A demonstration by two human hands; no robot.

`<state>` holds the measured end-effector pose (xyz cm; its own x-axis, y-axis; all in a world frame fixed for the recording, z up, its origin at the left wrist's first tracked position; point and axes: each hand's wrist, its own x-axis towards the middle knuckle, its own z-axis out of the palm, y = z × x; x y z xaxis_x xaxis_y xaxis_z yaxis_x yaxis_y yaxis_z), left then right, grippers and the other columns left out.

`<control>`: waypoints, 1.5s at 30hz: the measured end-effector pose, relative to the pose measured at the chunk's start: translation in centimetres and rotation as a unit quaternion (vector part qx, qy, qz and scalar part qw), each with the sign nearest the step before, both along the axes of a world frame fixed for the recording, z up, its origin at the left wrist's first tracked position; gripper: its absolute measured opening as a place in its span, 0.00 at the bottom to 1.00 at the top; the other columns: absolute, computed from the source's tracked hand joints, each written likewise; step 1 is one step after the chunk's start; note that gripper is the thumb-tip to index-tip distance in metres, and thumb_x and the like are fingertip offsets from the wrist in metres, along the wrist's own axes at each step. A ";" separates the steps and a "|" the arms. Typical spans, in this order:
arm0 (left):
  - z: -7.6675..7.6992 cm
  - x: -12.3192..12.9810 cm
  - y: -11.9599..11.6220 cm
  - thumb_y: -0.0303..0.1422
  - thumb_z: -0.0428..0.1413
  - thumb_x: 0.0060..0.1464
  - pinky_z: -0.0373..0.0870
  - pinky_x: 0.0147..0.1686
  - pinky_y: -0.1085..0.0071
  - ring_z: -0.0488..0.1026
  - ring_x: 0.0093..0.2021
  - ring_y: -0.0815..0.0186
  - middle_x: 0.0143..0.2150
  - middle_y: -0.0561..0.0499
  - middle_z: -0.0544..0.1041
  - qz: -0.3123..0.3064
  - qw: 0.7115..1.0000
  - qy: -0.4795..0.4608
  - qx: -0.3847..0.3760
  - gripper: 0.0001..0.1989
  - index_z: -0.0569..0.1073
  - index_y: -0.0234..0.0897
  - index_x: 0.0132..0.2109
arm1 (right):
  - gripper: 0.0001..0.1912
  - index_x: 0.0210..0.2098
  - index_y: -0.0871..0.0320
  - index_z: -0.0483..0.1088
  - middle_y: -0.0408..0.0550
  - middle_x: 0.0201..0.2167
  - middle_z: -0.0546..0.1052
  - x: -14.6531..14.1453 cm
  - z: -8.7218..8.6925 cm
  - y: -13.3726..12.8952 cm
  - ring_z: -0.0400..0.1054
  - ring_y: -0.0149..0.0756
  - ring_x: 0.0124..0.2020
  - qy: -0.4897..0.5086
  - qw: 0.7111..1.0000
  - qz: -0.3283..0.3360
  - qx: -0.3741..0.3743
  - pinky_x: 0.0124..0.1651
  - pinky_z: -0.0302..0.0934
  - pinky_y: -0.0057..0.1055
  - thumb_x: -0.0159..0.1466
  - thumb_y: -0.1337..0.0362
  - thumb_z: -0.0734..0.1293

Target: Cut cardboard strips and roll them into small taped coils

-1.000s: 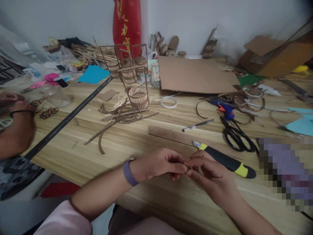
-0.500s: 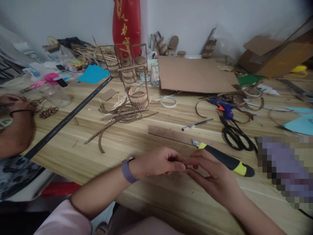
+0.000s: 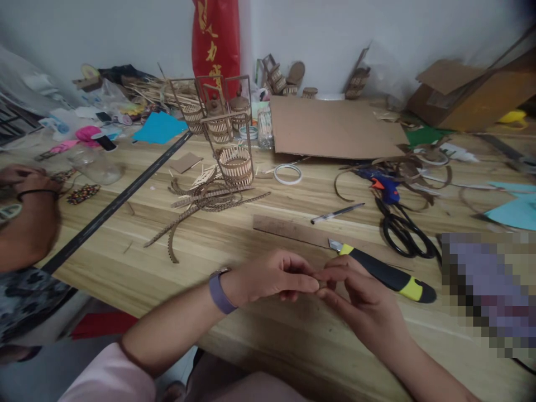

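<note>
My left hand [image 3: 278, 278], with a purple band at the wrist, is closed in a pinch over the near part of the wooden table [image 3: 259, 329]. Its fingertips meet those of my right hand [image 3: 362, 290], also pinched. Between them shows a bit of something small and brownish, mostly hidden by the fingers. Just beyond my right hand lies a yellow and black utility knife [image 3: 377, 271], its blade out over a flat brown cardboard strip [image 3: 288, 230]. A pen [image 3: 337, 213] rests farther back.
Black-handled scissors [image 3: 406, 234] and a blue glue gun [image 3: 387, 190] lie at right. Curled corrugated strips [image 3: 205, 198], a slatted basket [image 3: 235, 166] and a tape roll [image 3: 287, 173] stand mid-table. Behind is a cardboard sheet [image 3: 335, 128]. Another person's arm [image 3: 36, 218] rests at far left.
The fingers of both my hands have shifted slightly and curled more closely together at the tips. At far left, the other person's leg and foot have moved a little.
</note>
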<state>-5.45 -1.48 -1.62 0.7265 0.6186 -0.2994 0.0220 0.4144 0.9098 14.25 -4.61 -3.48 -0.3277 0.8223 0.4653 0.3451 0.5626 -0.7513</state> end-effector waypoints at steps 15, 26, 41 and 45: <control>-0.4 -0.1 0.2 0.51 0.67 0.42 0.58 0.24 0.76 0.63 0.22 0.76 0.24 0.58 0.69 -0.006 1.000 0.003 -0.017 0.24 0.75 0.32 0.33 | 0.04 0.37 0.49 0.77 0.43 0.30 0.74 0.7 0.6 0.2 0.70 0.33 0.31 -0.027 1.000 -0.002 -0.007 0.32 0.66 0.28 0.60 0.63 0.72; -0.6 0.1 -0.1 0.49 0.67 0.43 0.58 0.24 0.76 0.63 0.24 0.77 0.29 0.54 0.73 0.007 0.999 -0.032 -0.041 0.23 0.77 0.31 0.34 | 0.01 0.34 0.51 0.75 0.43 0.28 0.72 0.0 -0.4 0.2 0.69 0.31 0.29 0.030 1.000 -0.001 0.004 0.31 0.66 0.26 0.61 0.63 0.72; -0.7 -0.3 -0.3 0.45 0.58 0.56 0.58 0.24 0.76 0.64 0.25 0.73 0.26 0.56 0.69 0.008 0.982 0.149 0.119 0.18 0.75 0.32 0.39 | 0.06 0.39 0.52 0.75 0.46 0.31 0.75 0.7 0.3 0.6 0.72 0.36 0.32 -0.150 0.984 -0.003 0.099 0.33 0.66 0.32 0.62 0.66 0.68; -0.3 -0.4 -0.1 0.52 0.59 0.52 0.58 0.25 0.76 0.63 0.25 0.74 0.25 0.56 0.68 -0.010 0.992 0.094 0.087 0.23 0.74 0.32 0.37 | 0.04 0.36 0.51 0.76 0.45 0.28 0.74 0.7 0.9 0.4 0.71 0.35 0.29 -0.107 0.994 0.010 0.011 0.30 0.66 0.30 0.62 0.64 0.68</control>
<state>-5.81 -1.62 -1.90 0.6808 0.6590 -0.3197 0.2040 0.2486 0.9469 14.98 -4.20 -2.61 -0.4366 0.8055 0.4006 0.4845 0.5857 -0.6498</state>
